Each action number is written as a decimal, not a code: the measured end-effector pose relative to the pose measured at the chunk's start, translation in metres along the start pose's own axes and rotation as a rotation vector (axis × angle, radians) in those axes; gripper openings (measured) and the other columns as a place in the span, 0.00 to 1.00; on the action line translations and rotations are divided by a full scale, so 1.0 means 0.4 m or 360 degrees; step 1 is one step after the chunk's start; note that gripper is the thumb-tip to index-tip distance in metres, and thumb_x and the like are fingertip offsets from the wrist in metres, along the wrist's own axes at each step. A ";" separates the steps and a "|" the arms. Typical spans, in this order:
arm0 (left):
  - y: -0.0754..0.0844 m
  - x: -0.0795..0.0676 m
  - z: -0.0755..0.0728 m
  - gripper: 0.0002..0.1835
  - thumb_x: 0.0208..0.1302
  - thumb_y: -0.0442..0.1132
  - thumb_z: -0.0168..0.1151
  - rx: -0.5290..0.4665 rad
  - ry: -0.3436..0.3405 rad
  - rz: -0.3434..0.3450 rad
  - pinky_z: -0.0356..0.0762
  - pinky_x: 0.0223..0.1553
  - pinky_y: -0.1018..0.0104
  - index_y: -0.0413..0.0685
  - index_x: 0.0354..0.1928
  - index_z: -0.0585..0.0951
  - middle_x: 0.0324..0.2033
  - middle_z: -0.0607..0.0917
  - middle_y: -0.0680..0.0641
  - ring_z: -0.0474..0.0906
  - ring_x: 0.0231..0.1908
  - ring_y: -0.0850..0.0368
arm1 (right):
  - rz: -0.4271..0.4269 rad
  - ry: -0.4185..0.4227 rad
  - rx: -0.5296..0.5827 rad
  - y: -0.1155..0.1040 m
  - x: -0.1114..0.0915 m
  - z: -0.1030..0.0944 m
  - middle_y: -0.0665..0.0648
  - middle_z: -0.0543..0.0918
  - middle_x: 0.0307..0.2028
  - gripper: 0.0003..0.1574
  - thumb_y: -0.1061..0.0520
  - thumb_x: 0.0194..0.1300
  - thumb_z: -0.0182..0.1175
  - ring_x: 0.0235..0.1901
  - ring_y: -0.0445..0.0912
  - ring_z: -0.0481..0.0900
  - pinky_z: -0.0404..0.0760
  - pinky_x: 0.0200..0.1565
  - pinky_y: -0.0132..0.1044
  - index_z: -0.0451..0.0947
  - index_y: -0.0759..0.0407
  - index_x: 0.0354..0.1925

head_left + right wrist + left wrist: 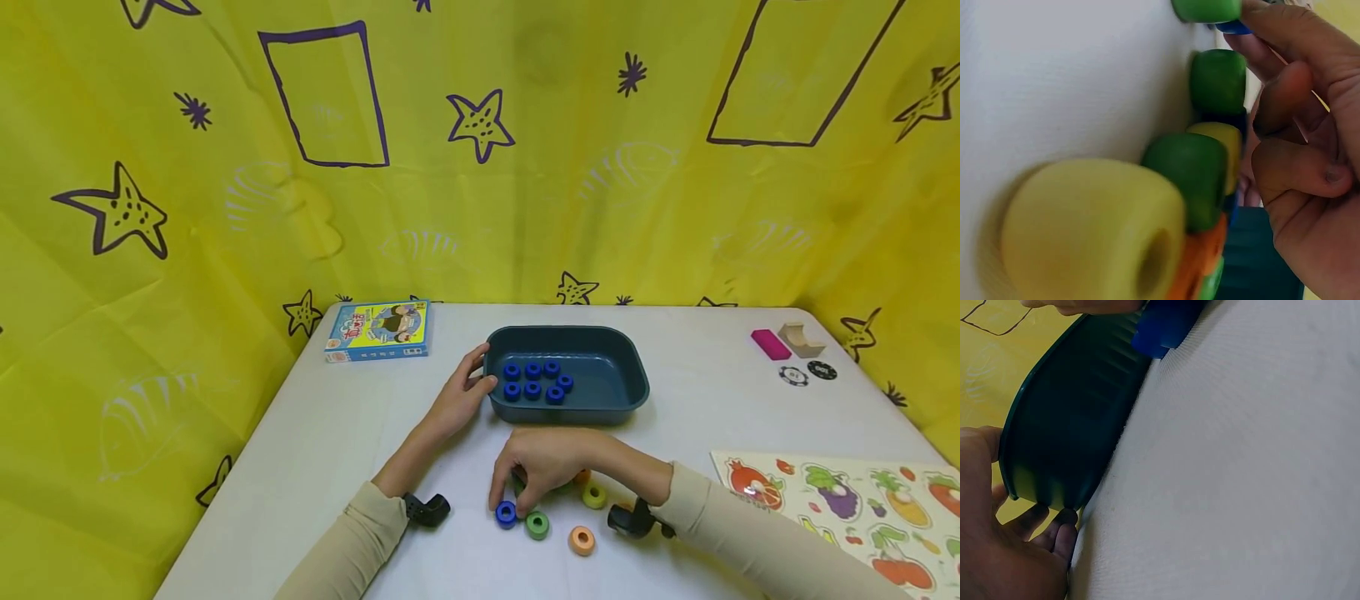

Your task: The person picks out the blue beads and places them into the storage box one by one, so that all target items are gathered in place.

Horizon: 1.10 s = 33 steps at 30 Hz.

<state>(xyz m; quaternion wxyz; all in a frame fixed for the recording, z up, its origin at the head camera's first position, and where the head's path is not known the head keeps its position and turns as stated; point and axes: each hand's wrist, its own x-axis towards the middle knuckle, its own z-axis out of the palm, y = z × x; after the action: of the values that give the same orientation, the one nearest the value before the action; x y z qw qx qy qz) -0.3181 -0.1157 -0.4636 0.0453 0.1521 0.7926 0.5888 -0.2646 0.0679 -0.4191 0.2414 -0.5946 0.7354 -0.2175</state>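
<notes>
A dark teal container holds several small blue ring beads, grouped in its left half. My left hand grips the container's left end, its fingers and thumb spread about the corners. In front of the container, my right hand pinches a blue ring bead between thumb and finger at the table. Right beside it lies a light green ring bead. More beads lie under and about the right hand: a yellow bead, an orange bead, and dark green beads.
A boxed game lies at the back left. At the back right are a pink block, a beige cut-out block and two round chips. A fruit picture board occupies the right front. Yellow curtain hangs behind the table.
</notes>
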 end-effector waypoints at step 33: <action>0.004 -0.001 0.003 0.30 0.67 0.47 0.53 0.0041 0.0023 -0.0005 0.63 0.58 0.54 0.69 0.69 0.58 0.65 0.63 0.50 0.68 0.58 0.49 | 0.0754 0.0925 0.0057 0.263 -0.172 -0.166 0.49 0.82 0.40 0.15 0.51 0.53 0.69 0.22 0.42 0.72 0.71 0.24 0.35 0.84 0.48 0.42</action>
<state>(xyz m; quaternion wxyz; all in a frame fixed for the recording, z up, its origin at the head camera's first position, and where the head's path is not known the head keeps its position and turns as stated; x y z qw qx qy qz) -0.3171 -0.1143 -0.4623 0.0385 0.1471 0.8007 0.5795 -0.3741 0.1584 -0.4238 0.0767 -0.3170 0.8865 -0.3282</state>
